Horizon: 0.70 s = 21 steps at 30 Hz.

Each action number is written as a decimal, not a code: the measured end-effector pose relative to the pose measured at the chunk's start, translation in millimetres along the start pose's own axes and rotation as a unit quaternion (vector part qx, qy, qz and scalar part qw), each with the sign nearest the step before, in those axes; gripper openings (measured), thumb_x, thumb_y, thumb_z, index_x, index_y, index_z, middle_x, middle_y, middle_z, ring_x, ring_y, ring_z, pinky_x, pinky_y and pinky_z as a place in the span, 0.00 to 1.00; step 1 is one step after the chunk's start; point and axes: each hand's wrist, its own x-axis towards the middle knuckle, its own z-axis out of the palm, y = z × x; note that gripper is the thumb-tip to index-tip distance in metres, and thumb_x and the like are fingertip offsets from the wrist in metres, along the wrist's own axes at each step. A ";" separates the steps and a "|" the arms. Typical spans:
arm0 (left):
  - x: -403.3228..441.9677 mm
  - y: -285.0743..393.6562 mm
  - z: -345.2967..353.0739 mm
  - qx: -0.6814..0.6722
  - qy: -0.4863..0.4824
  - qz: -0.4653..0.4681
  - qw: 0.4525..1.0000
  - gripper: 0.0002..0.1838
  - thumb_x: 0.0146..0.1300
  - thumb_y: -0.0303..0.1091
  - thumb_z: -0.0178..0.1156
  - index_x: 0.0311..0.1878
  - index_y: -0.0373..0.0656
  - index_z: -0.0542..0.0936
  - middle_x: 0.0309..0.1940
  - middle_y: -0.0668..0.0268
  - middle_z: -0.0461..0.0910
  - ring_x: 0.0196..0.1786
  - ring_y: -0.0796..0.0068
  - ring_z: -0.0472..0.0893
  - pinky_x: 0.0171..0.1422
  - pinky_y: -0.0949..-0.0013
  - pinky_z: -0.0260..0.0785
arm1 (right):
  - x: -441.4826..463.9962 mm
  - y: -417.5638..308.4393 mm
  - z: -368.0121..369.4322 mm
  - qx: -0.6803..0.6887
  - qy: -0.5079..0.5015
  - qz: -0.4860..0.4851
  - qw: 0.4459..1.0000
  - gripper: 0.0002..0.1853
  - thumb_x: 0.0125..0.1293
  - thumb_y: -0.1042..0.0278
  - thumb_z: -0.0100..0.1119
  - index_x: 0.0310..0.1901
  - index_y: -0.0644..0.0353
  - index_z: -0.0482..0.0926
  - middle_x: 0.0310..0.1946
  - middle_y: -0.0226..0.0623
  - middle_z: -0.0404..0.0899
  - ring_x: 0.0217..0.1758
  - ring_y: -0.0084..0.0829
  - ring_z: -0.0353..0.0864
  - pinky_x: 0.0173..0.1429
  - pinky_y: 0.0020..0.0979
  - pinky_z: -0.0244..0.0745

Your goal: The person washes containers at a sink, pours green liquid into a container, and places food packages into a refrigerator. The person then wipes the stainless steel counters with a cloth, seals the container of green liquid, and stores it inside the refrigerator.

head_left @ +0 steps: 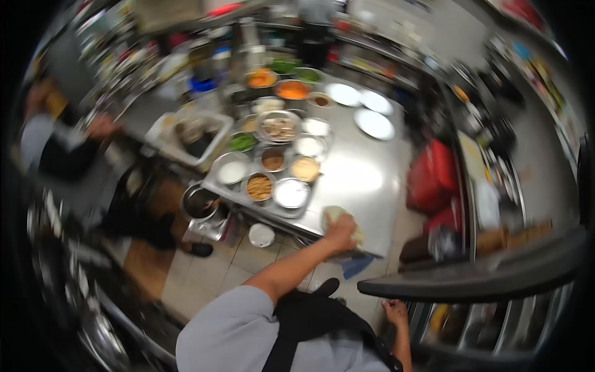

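Observation:
My left hand reaches across to the near corner of the steel table. Its fingers are closed over a pale green, rounded bundle, which is too blurred to name exactly. Beside the table corner hangs a piece of blue cloth. Low on my right, my right hand is near the edge of a long dark lid or panel. Its fingers are curled in, and I cannot make out whether they hold anything.
Several bowls of ingredients, such as a bowl of white food, crowd the table's left half. White plates lie at its far right. A white tub stands on the floor. A co-worker is at the left; red bags are at the right.

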 end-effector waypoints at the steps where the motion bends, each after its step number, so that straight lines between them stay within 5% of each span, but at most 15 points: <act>1: 2.5 -0.8 2.2 0.020 -0.003 0.005 1.000 0.26 0.48 0.49 0.63 0.47 0.43 0.78 0.58 0.58 0.67 0.68 0.57 0.59 0.65 0.21 0.35 | -12.9 44.2 21.7 0.028 -0.014 0.054 0.998 0.35 0.54 0.42 0.62 0.52 0.69 0.76 0.48 0.57 0.78 0.56 0.50 0.76 0.61 0.39 0.69; 5: 22.9 -7.0 11.1 0.003 0.036 0.022 0.999 0.19 0.48 0.46 0.64 0.38 0.45 0.75 0.56 0.58 0.68 0.64 0.57 0.62 0.65 0.27 0.41 | -73.2 115.4 63.1 0.109 0.076 0.179 0.975 0.46 0.50 0.49 0.69 0.62 0.76 0.61 0.54 0.63 0.73 0.60 0.53 0.72 0.63 0.40 0.67; 9: 50.6 3.9 3.6 0.041 0.028 -0.052 0.997 0.19 0.48 0.46 0.63 0.38 0.46 0.73 0.57 0.60 0.66 0.68 0.58 0.58 0.66 0.25 0.38 | -106.2 141.0 69.9 0.251 0.102 0.235 0.934 0.52 0.49 0.51 0.71 0.66 0.76 0.52 0.44 0.57 0.78 0.55 0.49 0.77 0.59 0.37 0.71; 10: 57.3 7.7 3.0 0.050 0.036 -0.065 0.996 0.19 0.48 0.46 0.63 0.38 0.46 0.73 0.56 0.60 0.67 0.68 0.58 0.58 0.66 0.26 0.37 | -111.0 142.7 67.5 0.285 0.090 0.257 0.919 0.52 0.49 0.55 0.73 0.68 0.71 0.51 0.49 0.55 0.75 0.53 0.46 0.77 0.57 0.37 0.72; 14: 79.5 9.3 16.3 0.097 0.093 -0.079 0.988 0.18 0.49 0.45 0.62 0.38 0.45 0.73 0.54 0.60 0.68 0.65 0.55 0.61 0.65 0.26 0.40 | -125.6 197.9 82.2 0.396 0.240 0.333 0.822 0.53 0.48 0.62 0.74 0.70 0.63 0.47 0.64 0.53 0.60 0.57 0.46 0.72 0.57 0.39 0.71; 17: 86.8 17.0 16.1 0.112 0.087 -0.096 0.985 0.17 0.49 0.45 0.62 0.38 0.45 0.73 0.55 0.60 0.68 0.65 0.56 0.61 0.64 0.26 0.42 | -122.2 252.4 78.0 0.399 0.405 0.244 0.786 0.52 0.49 0.61 0.74 0.70 0.64 0.49 0.62 0.53 0.64 0.58 0.46 0.71 0.57 0.38 0.70; 21: 98.4 14.7 20.8 0.154 0.080 -0.125 0.977 0.17 0.51 0.45 0.61 0.38 0.46 0.72 0.52 0.63 0.68 0.64 0.56 0.62 0.63 0.26 0.45 | -106.8 307.5 46.4 0.414 0.379 0.305 0.769 0.45 0.50 0.61 0.73 0.65 0.69 0.58 0.61 0.52 0.66 0.60 0.46 0.69 0.62 0.38 0.65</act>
